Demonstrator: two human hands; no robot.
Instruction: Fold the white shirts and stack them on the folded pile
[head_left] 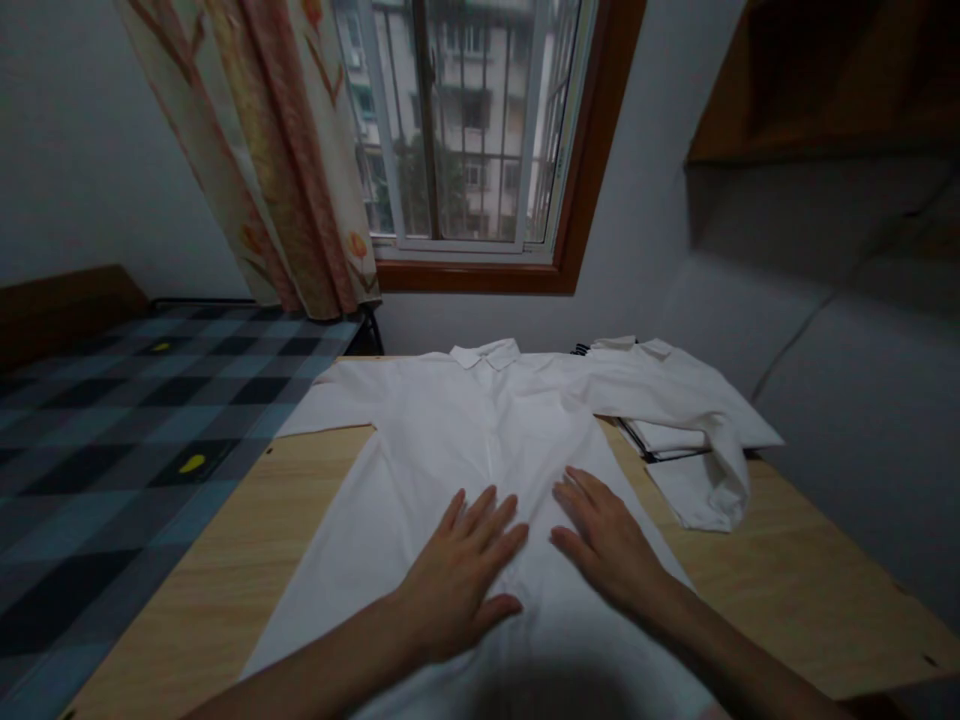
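Observation:
A white button-up shirt [442, 440] lies spread front side up, its collar at the far edge of the wooden table. One sleeve stretches out to the left; the other reaches right, bends and ends in a rumpled cuff. My left hand [469, 565] rests flat on the shirt front, fingers spread, just left of the button line. On the right half of the front lies my right hand [604, 535], palm down with its fingers apart. Neither hand grips anything. The hem is out of view below.
At the back right, a stack of folded white shirts [675, 437] sits partly under the right sleeve. The wooden table [802, 560] borders a bed with a checked cover [150, 450] on the left. Behind are a curtain [300, 150] and a barred window; a wooden shelf [825, 90] hangs upper right.

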